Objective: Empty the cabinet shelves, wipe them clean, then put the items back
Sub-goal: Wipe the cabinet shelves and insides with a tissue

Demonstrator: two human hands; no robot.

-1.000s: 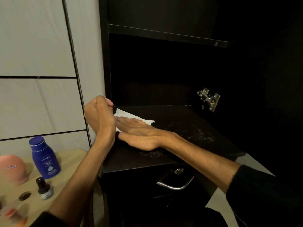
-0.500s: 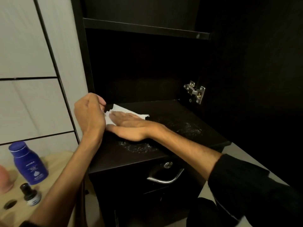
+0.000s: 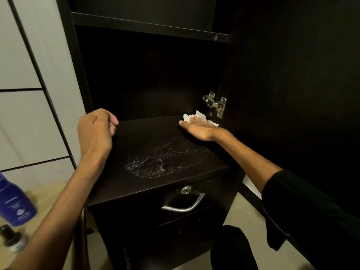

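A dark cabinet shelf (image 3: 136,184) fills the middle of the view, with a patch of wet droplets (image 3: 155,162) near its front. My right hand (image 3: 200,127) lies flat at the shelf's back right corner, pressing a white tissue (image 3: 196,116) onto the surface. My left hand (image 3: 95,129) hovers at the shelf's left edge, fingers curled in a loose fist with nothing in it. Another dark shelf (image 3: 148,26) runs above; the space between holds no items.
A metal hinge (image 3: 215,103) sits on the right wall, just beyond the tissue. Below the shelf is a drawer with a lock and metal handle (image 3: 183,205). At the left, a blue lotion bottle (image 3: 13,205) and a small dark bottle (image 3: 11,238) stand on a beige surface.
My right hand has slid the tissue from the shelf's left side across to the back right corner. My left hand has stayed at the left edge. The view has shifted right.
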